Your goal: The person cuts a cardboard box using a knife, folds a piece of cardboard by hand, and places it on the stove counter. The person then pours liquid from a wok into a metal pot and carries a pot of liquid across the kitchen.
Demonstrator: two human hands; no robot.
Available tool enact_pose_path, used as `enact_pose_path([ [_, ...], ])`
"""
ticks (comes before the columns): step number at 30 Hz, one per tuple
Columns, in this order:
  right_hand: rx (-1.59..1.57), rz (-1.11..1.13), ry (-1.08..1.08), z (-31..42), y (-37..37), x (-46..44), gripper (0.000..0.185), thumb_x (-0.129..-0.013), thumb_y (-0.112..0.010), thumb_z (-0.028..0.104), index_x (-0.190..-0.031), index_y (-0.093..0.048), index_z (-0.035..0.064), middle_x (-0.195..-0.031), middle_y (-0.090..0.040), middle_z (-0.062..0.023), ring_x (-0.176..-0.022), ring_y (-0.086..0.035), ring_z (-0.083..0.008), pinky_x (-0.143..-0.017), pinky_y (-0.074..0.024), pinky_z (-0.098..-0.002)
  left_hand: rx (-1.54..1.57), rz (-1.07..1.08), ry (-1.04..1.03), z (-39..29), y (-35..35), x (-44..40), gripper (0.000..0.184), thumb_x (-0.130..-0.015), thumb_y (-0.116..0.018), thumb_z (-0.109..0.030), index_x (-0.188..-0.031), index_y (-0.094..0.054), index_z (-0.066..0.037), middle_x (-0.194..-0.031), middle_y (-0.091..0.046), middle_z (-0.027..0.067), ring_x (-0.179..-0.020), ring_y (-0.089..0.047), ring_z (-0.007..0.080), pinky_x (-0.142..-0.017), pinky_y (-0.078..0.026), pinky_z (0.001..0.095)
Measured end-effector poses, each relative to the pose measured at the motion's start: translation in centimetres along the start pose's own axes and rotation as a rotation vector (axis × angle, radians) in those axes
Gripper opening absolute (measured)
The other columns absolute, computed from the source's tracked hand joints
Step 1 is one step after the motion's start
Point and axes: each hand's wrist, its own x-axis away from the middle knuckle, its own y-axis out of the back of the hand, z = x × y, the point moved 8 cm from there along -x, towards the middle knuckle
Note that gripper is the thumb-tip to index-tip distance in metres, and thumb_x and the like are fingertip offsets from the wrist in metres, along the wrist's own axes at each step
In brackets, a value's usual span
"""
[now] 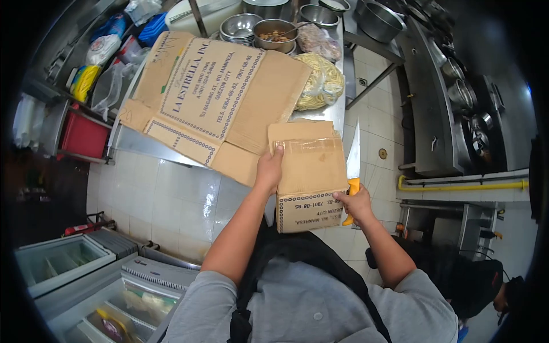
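My left hand (pixel 270 170) grips the left edge of a small piece of cardboard (pixel 311 166), its thumb lying on top. A strip of clear tape crosses the upper part of this piece, and a printed flap folds down at its near end. My right hand (pixel 355 204) is closed round the yellow handle of a kitchen knife (pixel 354 154), blade pointing away from me, while its thumb touches the cardboard's right edge. Beyond my left hand, a large flattened cardboard box (pixel 251 103) with printed lettering lies on the metal table (pixel 131 150).
Bags of noodles (pixel 323 83) and a pot of brown food (pixel 275 35) stand at the table's far end. Metal bowls (pixel 240 27) are stacked beside them. A stove counter (pixel 429 103) runs along the right. Another person (pixel 474 280) is at lower right, and a glass-topped freezer (pixel 123 303) at lower left.
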Motion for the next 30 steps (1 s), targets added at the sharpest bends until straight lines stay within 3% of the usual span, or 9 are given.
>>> enact_pose_path([
  [2, -0.076, -0.158, -0.073, -0.1, 0.3, 0.7, 0.036, -0.076, -0.077, 0.012, -0.1, -0.053, -0.0005, -0.078, -0.06, -0.0066, -0.057, -0.056, -0.0103, -0.045, -0.044, -0.0256, -0.14, -0.049, -0.006, 1.6, 0.0, 0.0, 0.044, -0.096, -0.053, -0.033, -0.111, -0.054, 0.009, -0.102, -0.063, 0.0232, -0.09, -0.063, 0.0299, -0.078, -0.05, 0.04],
  [4, -0.024, -0.213, 0.037, -1.4, -0.3, -0.4, 0.035, -0.077, -0.077, 0.014, -0.099, -0.053, -0.0004, -0.076, -0.059, -0.0062, -0.055, -0.055, -0.011, -0.044, -0.0437, -0.0268, -0.586, -0.368, -0.39, -1.6, -0.2, 3.3, 0.046, -0.096, -0.052, -0.036, -0.11, -0.054, 0.007, -0.103, -0.062, 0.0285, -0.094, -0.063, 0.0406, -0.081, -0.049, 0.0462],
  [6, 0.004, -0.261, 0.155, -1.8, -0.8, 0.0, 0.035, -0.078, -0.076, 0.016, -0.098, -0.052, -0.0004, -0.074, -0.059, -0.0057, -0.052, -0.054, -0.0118, -0.043, -0.0434, -0.028, -0.665, -0.38, -0.298, -3.2, -0.2, 3.4, 0.047, -0.095, -0.051, -0.038, -0.109, -0.054, 0.006, -0.102, -0.062, 0.0302, -0.095, -0.061, 0.0442, -0.081, -0.048, 0.0485],
  [9, 0.066, -0.185, -0.002, 1.0, -0.1, 0.9, 0.031, -0.088, -0.067, 0.028, -0.1, -0.052, 0.0031, -0.069, -0.056, -0.0041, -0.048, -0.052, -0.0106, -0.041, -0.0412, -0.0268, -0.797, -0.403, -0.268, -6.6, -0.2, 0.0, 0.05, -0.095, -0.048, -0.042, -0.106, -0.055, 0.006, -0.098, -0.062, 0.0315, -0.095, -0.059, 0.0479, -0.081, -0.047, 0.051],
  [13, -0.012, -0.133, 0.273, 8.4, 7.6, -3.3, 0.025, -0.099, -0.049, 0.028, -0.096, -0.051, 0.0037, -0.069, -0.055, -0.0033, -0.046, -0.045, -0.0077, -0.042, -0.0391, -0.025, -0.862, -0.553, -0.352, -11.6, 0.9, -1.2, 0.051, -0.095, -0.046, -0.045, -0.103, -0.056, 0.004, -0.093, -0.063, 0.0303, -0.092, -0.06, 0.0467, -0.08, -0.047, 0.051],
  [17, 0.077, 0.107, 0.614, 13.0, 11.7, -7.6, 0.023, -0.098, -0.049, 0.027, -0.096, -0.052, 0.0038, -0.069, -0.054, -0.0028, -0.05, -0.046, -0.0056, -0.045, -0.04, -0.0232, -0.789, -0.663, -0.218, -8.1, 1.9, 3.5, 0.05, -0.094, -0.048, -0.044, -0.102, -0.057, 0.004, -0.093, -0.063, 0.0306, -0.093, -0.06, 0.0462, -0.081, -0.047, 0.0499],
  [20, 0.326, 0.3, 0.439, 15.0, 11.3, -8.8, 0.024, -0.096, -0.05, 0.027, -0.098, -0.055, 0.0035, -0.07, -0.059, -0.0083, -0.056, -0.057, -0.0156, -0.052, -0.0456, -0.0298, -0.778, -0.696, -0.051, -1.0, -0.1, 6.5, 0.051, -0.093, -0.048, -0.045, -0.102, -0.056, 0.004, -0.093, -0.064, 0.0296, -0.092, -0.061, 0.0456, -0.08, -0.047, 0.0501],
  [23, 1.177, 0.317, 0.715, 16.9, 6.8, -7.4, 0.029, -0.094, -0.048, 0.03, -0.093, -0.056, 0.0022, -0.082, -0.065, -0.0194, -0.082, -0.062, -0.0385, -0.072, -0.0484, -0.0487, -0.704, -0.751, 0.115, 3.8, -1.3, 8.8, 0.05, -0.094, -0.048, -0.045, -0.103, -0.056, 0.003, -0.094, -0.064, 0.0286, -0.092, -0.061, 0.0448, -0.081, -0.047, 0.0501],
  [30, 1.667, 0.558, 1.188, 16.8, -2.0, -2.1, 0.018, -0.09, -0.047, 0.018, -0.094, -0.056, 0.0028, -0.078, -0.066, -0.0183, -0.073, -0.065, -0.0367, -0.063, -0.0521, -0.0465, -0.538, -0.752, 0.065, 6.2, -2.0, 10.2, 0.048, -0.095, -0.046, -0.045, -0.106, -0.056, 0.0, -0.096, -0.065, 0.0267, -0.094, -0.061, 0.0435, -0.082, -0.047, 0.05],
])
